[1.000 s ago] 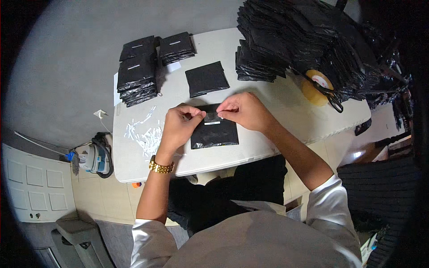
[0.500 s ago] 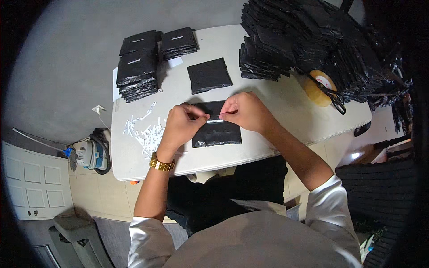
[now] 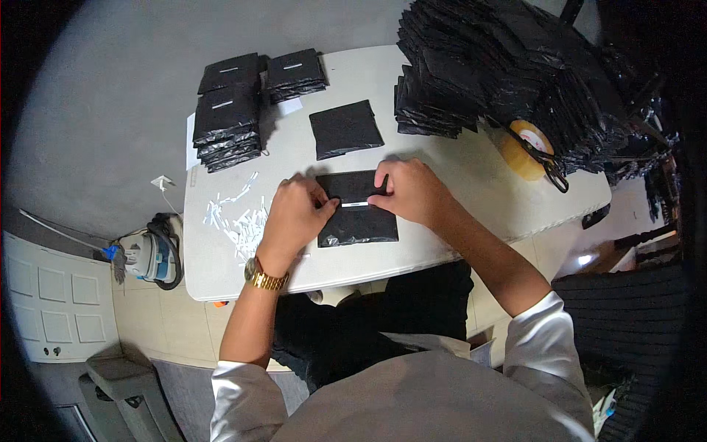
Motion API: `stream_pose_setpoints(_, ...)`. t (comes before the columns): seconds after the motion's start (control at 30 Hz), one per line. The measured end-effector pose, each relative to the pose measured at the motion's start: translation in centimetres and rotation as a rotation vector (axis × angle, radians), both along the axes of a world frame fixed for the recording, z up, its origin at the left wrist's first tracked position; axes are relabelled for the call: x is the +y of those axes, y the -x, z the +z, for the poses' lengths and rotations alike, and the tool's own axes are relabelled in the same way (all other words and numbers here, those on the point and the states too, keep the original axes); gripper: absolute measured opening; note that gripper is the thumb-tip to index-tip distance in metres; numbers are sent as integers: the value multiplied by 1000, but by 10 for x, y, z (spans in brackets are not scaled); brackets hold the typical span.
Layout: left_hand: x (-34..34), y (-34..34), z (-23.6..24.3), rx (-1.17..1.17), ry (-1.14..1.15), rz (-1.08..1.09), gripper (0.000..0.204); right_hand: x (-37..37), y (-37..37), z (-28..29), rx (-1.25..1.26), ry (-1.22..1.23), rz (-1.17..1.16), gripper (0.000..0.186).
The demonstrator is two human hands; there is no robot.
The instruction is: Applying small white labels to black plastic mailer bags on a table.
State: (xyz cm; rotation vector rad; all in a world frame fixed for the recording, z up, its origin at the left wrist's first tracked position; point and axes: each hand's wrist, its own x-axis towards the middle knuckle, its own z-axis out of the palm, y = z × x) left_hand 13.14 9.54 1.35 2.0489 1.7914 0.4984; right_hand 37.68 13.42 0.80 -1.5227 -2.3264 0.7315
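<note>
In front of me on the table lies a flat black plastic package [image 3: 358, 227] with a narrow white label strip [image 3: 355, 204] across its middle. My left hand [image 3: 298, 212] is closed at the package's left side, its thumb and fingertip by the strip's left end. My right hand [image 3: 412, 193] is closed at the other side, thumb by the strip's right end and index finger bent above it. Some fingers of both hands are hidden. Just beyond lies another black package [image 3: 346, 129] with no strip showing. Many loose white strips [image 3: 239, 225] are scattered left of my left hand.
Piles of strip-marked black packages [image 3: 227, 110] stand on the white table [image 3: 434, 158] at the far left. A tall heap of black packages [image 3: 501, 59] fills the far right. Beside it are a clear tape roll [image 3: 523, 158] and black-handled scissors [image 3: 551, 163].
My thumbs have moved slightly apart and outward along the white strip, so more of it shows. The right index finger has lifted off the strip. The other packages stay put.
</note>
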Motion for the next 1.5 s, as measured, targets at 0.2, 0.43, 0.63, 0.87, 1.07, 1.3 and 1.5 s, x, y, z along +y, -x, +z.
stream_pose_setpoints(0.2, -38, -16, -13, 44, -432, -290, 45, -41, -4, -25, 30, -497, 230, 50)
stream_pose_setpoints(0.43, -71, -9, -8, 292, -248, -216, 50, -64, -15, -21, -266, -382, 303, 61)
stream_pose_setpoints(0.63, -53, -27, -22, 227, -305, -325, 57, -67, 9, -36, -224, -438, 267, 63)
stream_pose_setpoints(0.87, -63, -22, -27, 331, -222, -250, 66, -74, -1, -28, -355, -301, 229, 65)
stream_pose_setpoints(1.07, -30, -28, -38, 244, -297, -287, 68, -50, 18, -39, -318, -353, 211, 68)
stream_pose_setpoints(1.3, -31, -27, -51, 267, -293, -240, 65, -44, 17, -49, -285, -313, 230, 71)
stream_pose_setpoints(1.5, -31, -27, -48, 288, -289, -240, 63, -44, 11, -50, -285, -374, 249, 71)
